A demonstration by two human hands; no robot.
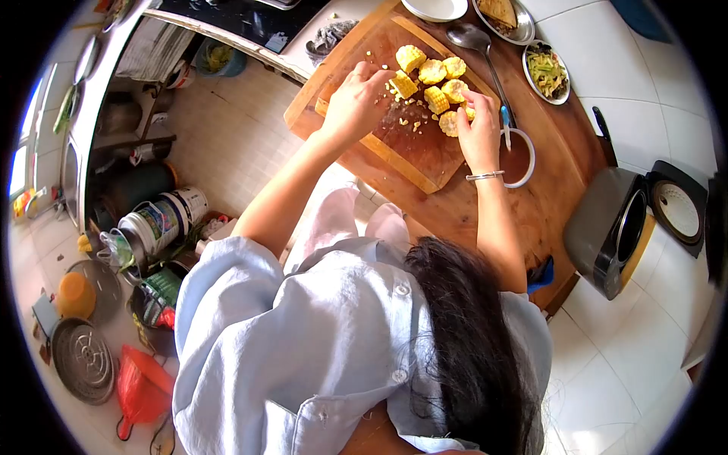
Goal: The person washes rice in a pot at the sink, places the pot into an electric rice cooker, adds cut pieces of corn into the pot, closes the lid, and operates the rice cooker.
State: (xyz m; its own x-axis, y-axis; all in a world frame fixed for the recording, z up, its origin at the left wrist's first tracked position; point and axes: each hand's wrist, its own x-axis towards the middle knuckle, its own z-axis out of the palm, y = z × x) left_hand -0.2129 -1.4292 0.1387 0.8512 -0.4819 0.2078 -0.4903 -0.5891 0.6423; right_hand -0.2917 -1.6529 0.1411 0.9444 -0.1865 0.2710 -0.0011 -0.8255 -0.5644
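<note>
Several cut pieces of corn on the cob point(432, 72) sit in a cluster on a wooden cutting board point(379, 163), with loose kernels point(417, 123) scattered around them. My left hand point(358, 102) is over the board's left part, its fingers curled against a piece of corn point(403, 85); the grip is partly hidden. At the cluster's right side, my right hand point(479, 136) has thumb and fingers closed around another piece of corn point(469, 113). A cut corn piece point(449, 123) lies just left of the right thumb.
A white cup point(530, 163) of brown liquid stands by my right wrist, near a large spoon point(485, 49). Behind are a dish of shredded food point(546, 72) and a plate of flat bread point(498, 14). A dark cooker point(607, 227) stands right. A cloth point(330, 39) lies beyond the board.
</note>
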